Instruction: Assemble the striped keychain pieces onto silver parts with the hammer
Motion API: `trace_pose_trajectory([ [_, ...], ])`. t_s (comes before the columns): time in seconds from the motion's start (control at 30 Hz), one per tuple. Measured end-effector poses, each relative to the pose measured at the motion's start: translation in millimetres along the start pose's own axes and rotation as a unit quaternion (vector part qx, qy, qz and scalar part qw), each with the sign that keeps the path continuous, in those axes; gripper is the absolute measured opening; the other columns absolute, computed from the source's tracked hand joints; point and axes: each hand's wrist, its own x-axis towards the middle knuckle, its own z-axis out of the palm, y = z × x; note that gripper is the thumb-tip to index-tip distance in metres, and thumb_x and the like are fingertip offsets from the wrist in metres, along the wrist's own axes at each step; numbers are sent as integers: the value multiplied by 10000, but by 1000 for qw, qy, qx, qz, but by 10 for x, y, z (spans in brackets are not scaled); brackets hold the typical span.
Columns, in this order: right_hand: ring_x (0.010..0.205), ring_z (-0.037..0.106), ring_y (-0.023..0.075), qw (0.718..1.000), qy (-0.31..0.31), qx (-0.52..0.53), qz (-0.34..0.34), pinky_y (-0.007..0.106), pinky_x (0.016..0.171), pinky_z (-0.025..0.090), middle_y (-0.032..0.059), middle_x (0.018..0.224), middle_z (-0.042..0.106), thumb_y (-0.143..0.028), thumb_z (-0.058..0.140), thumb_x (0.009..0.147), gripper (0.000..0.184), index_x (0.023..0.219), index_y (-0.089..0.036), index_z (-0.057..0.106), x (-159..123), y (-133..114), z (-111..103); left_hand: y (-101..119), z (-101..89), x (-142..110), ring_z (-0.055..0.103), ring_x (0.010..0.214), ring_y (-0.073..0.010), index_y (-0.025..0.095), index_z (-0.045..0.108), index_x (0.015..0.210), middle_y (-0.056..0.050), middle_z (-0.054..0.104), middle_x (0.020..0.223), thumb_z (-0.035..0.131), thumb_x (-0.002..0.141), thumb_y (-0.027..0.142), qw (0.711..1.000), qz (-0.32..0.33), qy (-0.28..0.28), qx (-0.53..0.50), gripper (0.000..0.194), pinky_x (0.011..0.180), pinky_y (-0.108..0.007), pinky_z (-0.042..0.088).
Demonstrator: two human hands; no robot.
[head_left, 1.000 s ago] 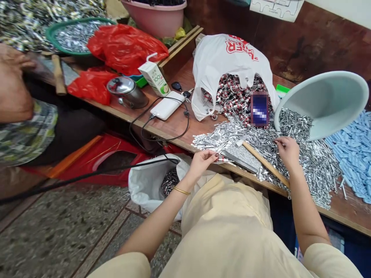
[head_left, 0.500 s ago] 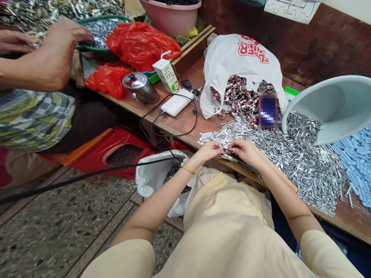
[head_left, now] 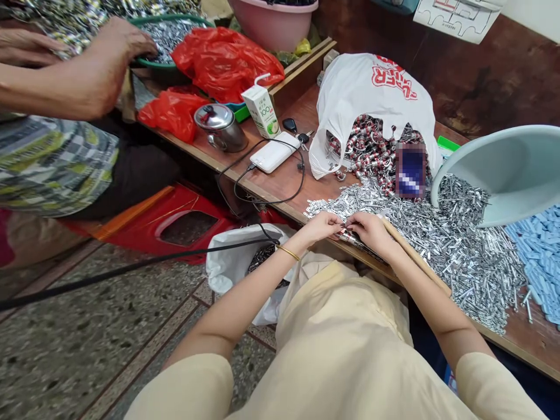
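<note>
At the table's front edge my left hand (head_left: 324,226) and my right hand (head_left: 371,231) meet, fingertips pinched close together. Whatever lies between the fingers is too small to make out. Just below the fingertips shows a shiny metal piece (head_left: 349,236), partly covered by the hands. Behind them spreads a heap of small silvery metal parts (head_left: 459,265). Further back, metal pieces with red bands (head_left: 370,149) spill from a white plastic bag (head_left: 371,87). A wooden strip (head_left: 415,256) lies beside my right forearm.
A grey-green basin (head_left: 516,175) lies tipped at the right, near pale blue pieces (head_left: 540,251). On the left stand a power bank (head_left: 275,153) with cable, a drink carton (head_left: 261,111) and a metal cup (head_left: 221,128). Another person's arm (head_left: 87,81) reaches in. A white sack (head_left: 227,256) hangs below.
The whole view has shifted slightly, with the table things lying a little further right. My hands stay together at the edge, fingers pinched, and the right hand has turned a little.
</note>
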Motion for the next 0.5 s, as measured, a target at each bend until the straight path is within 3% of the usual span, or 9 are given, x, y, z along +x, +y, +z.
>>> trace_pose_trajectory([
  [0.2, 924, 598, 236, 998, 62, -31, -13, 351, 839, 459, 69, 936, 691, -135, 610, 882, 120, 937, -218, 677, -78, 9, 79, -7, 18, -7, 624, 582, -118, 136, 658, 673, 18, 646, 621, 727, 702, 202, 1000, -1, 13, -8, 100, 606, -242, 566],
  [0.5, 841, 565, 219, 997, 22, -68, 10, 332, 788, 434, 48, 817, 633, -67, 573, 860, 190, 745, -214, 612, -28, -50, 34, 4, 20, -32, 626, 589, -116, 136, 675, 676, 9, 666, 634, 780, 691, 260, 1000, 5, 15, -16, 164, 614, -238, 568],
])
